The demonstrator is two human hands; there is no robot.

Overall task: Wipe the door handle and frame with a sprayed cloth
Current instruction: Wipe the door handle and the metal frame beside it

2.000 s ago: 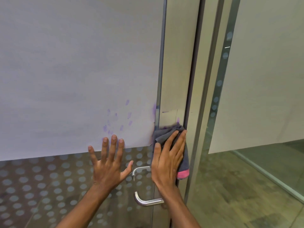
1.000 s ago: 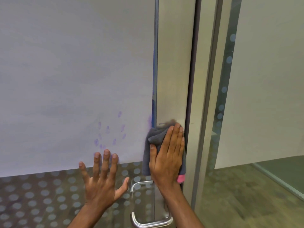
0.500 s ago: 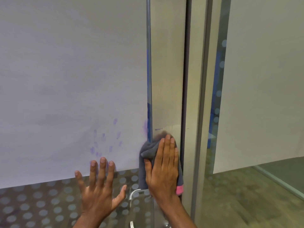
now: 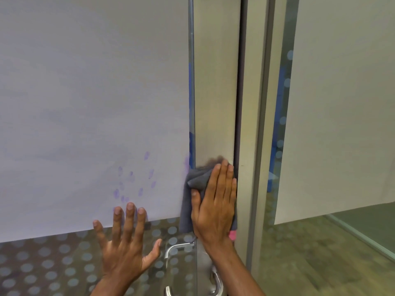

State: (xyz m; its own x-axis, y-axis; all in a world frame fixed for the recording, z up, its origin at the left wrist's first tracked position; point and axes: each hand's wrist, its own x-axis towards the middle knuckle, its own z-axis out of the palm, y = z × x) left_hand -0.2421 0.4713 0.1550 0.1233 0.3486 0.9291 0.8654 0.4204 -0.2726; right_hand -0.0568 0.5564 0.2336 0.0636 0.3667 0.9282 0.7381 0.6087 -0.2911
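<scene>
A grey cloth [image 4: 196,178] with a pink corner lies flat against the metal door frame [image 4: 215,92]. My right hand [image 4: 215,204] presses it there with straight fingers, fingertips pointing up. To its left, my left hand [image 4: 126,246] rests flat on the glass door [image 4: 64,263], fingers spread. The silver lever door handle [image 4: 177,248] shows below the cloth, partly hidden by my right wrist.
A white sheet [image 4: 85,103] covers most of the door glass, with purple finger smudges [image 4: 132,180] near its lower right. The dotted glass shows below it. A fixed post [image 4: 254,124] and a side glass panel [image 4: 342,103] stand to the right, with floor beyond.
My right hand has slid the cloth upward along the door frame while the view tilted up. The left hand stays flat on the glass.
</scene>
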